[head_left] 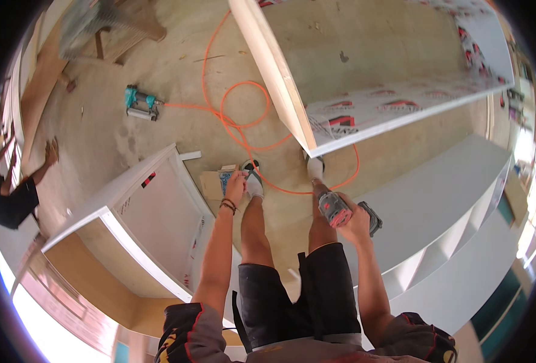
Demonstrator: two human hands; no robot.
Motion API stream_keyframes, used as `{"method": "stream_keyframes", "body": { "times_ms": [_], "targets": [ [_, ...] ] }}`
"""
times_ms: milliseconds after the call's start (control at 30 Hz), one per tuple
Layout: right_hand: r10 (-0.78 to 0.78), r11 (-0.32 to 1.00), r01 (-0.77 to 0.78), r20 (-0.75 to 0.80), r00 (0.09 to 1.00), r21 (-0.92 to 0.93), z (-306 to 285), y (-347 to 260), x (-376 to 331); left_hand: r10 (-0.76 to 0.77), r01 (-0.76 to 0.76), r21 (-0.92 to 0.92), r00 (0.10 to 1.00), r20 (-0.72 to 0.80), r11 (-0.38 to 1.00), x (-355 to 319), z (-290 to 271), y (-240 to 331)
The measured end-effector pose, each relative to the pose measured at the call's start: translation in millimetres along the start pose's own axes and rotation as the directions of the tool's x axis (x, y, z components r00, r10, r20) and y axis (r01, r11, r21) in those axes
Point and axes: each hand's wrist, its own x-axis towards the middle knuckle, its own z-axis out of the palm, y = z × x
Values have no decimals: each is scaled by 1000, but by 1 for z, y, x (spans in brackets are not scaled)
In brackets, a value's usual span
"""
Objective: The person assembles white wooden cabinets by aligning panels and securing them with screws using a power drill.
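My right hand (355,222) is wrapped round the handle of a cordless drill (334,209), dark grey and red, held in front of my right leg. My left hand (236,186) is raised by my left foot with its fingers pinched together; what they hold, if anything, is too small to tell. Just left of that hand, an opened cardboard box (210,184) with a blue part lies on the floor. Ahead of my feet stands a large frame of boards (286,91), its near corner close to my right foot.
A white-edged cabinet carcass (116,224) stands at left, a long grey-white cabinet (425,187) at right. A teal nail gun (139,103) lies on the concrete floor. Its orange hose (243,142) loops around my feet. Another person (13,193) sits at far left.
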Motion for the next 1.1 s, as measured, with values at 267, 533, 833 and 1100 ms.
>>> {"method": "stream_keyframes", "body": {
  "times_ms": [267, 533, 833, 1100],
  "targets": [
    [-304, 898, 289, -7, 953, 331, 53, 31, -7, -4, 64, -278, 977, 212, 958, -74, 45, 79],
    [-616, 643, 642, -214, 758, 418, 109, 42, 48, 323, -224, -442, 932, 163, 869, -75, 106, 114],
    [-645, 328, 869, -584, 492, 370, 176, 86, 119, 667, -549, -446, 726, 165, 707, -29, 128, 102],
    [-531, 199, 840, -665, 525, 504, 237, 118, 116, 875, -673, -564, 413, 251, 479, -6, 129, 57]
  ]
}}
